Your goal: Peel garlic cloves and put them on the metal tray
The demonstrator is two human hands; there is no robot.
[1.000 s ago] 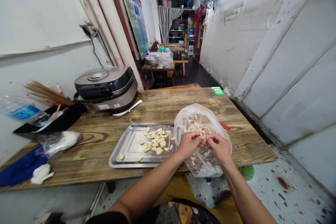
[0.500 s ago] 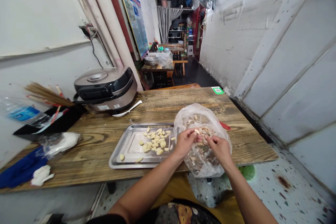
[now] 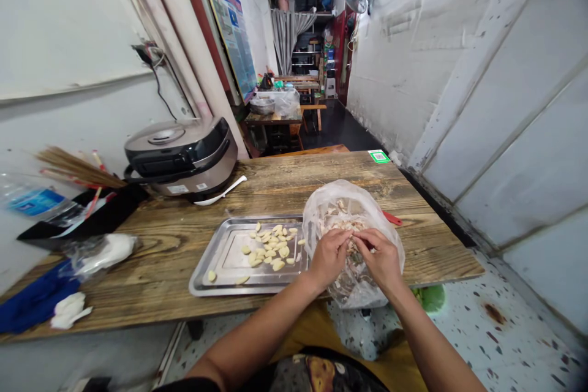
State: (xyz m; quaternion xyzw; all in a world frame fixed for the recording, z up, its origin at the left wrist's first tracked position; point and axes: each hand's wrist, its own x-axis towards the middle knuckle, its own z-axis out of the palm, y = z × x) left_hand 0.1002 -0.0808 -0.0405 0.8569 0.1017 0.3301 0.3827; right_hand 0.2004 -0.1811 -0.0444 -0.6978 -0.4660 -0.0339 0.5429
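Over the open mouth of a clear plastic bag (image 3: 353, 193), my left hand (image 3: 331, 252) and my right hand (image 3: 379, 255) meet with their fingertips pinched together. The garlic clove between them is almost wholly hidden by the fingers. Papery garlic skins (image 3: 340, 211) fill the bag, which sits at the table's front edge and partly hangs over it. Left of the bag, a shallow metal tray (image 3: 218, 266) holds several pale peeled garlic cloves (image 3: 271, 246), most of them grouped toward its right side.
A rice cooker (image 3: 181, 156) stands at the back left of the wooden table (image 3: 294, 187), with a white spoon (image 3: 220, 192) before it. Behind the bag pokes out a red handle (image 3: 392, 218). A black holder with sticks (image 3: 98, 214), a water bottle (image 3: 37, 202) and blue cloth (image 3: 37, 300) lie far left.
My right hand has moved left and up to meet my left hand. The garlic clove, visible before in my left fingertips, is now covered by the fingers. The view has shifted slightly.
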